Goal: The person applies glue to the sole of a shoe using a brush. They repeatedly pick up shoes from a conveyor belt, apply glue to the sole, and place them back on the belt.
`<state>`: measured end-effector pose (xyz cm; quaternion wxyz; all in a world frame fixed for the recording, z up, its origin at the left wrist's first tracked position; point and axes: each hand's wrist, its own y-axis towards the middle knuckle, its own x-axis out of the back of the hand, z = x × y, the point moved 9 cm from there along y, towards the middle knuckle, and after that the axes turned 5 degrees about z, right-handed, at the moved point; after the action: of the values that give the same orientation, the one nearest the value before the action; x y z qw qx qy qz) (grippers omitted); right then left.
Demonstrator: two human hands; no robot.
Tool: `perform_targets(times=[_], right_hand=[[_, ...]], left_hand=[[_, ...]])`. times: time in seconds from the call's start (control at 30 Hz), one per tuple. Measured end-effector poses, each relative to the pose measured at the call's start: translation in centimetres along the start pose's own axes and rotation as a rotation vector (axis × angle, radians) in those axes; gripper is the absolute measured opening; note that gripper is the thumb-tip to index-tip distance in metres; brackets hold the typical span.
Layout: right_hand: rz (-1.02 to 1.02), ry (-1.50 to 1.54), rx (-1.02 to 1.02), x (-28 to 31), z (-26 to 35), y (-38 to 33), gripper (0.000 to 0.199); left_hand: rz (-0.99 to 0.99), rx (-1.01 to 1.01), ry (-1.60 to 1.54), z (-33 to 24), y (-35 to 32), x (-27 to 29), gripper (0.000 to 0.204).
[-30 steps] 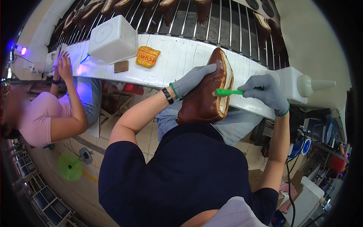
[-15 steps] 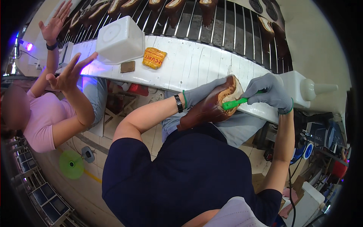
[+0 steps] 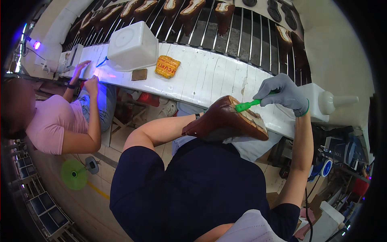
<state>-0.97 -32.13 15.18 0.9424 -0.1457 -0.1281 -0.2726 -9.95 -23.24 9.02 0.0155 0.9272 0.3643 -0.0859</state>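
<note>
A brown shoe point(image 3: 223, 123) is held sole-side up just in front of the white workbench point(image 3: 209, 76), with the left hand hidden behind it so that its grip cannot be told. A green brush point(image 3: 246, 105) is clenched in the gray-gloved right hand point(image 3: 284, 93) and pressed to the shoe's upper edge. Farther along the bench, a white tub point(image 3: 132, 45) and an orange packet point(image 3: 167, 66) are seen beside a co-worker in pink point(image 3: 52, 125), with a rack of shoes point(image 3: 193, 12) beyond.

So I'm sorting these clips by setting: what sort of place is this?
Most likely a shoe factory line. A gloved right hand works a green brush on a brown shoe, more shoes ride a wire rack, and a co-worker sits along the white bench.
</note>
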Motion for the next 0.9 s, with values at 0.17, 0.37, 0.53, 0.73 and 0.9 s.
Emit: perform_targets(times=[0.17,0.37,0.53,0.73,0.9], right_hand=[[0.037,0.024,0.001,-0.3,-0.2,-0.8,0.020],[-0.035,-0.006,0.019,0.2,0.1,-2.4,0.021],[-0.198,-0.104,-0.008,0.1,1.3,-3.6,0.019],[-0.335,-0.171,0.009,-0.1,1.7,-4.7,0.019],[-0.372,-0.199,-0.015,-0.3,1.9,-5.5,0.023]], left_hand=[[0.082,-0.223,0.313,0.6,0.0,-0.9,0.038],[0.154,-0.344,0.551,-1.6,0.4,-0.6,0.038],[0.060,-0.516,0.632,-4.4,0.6,0.9,0.036],[-0.105,-0.544,0.869,-0.5,2.0,1.2,0.046],[0.290,-0.223,1.328,2.6,3.6,0.7,0.062]])
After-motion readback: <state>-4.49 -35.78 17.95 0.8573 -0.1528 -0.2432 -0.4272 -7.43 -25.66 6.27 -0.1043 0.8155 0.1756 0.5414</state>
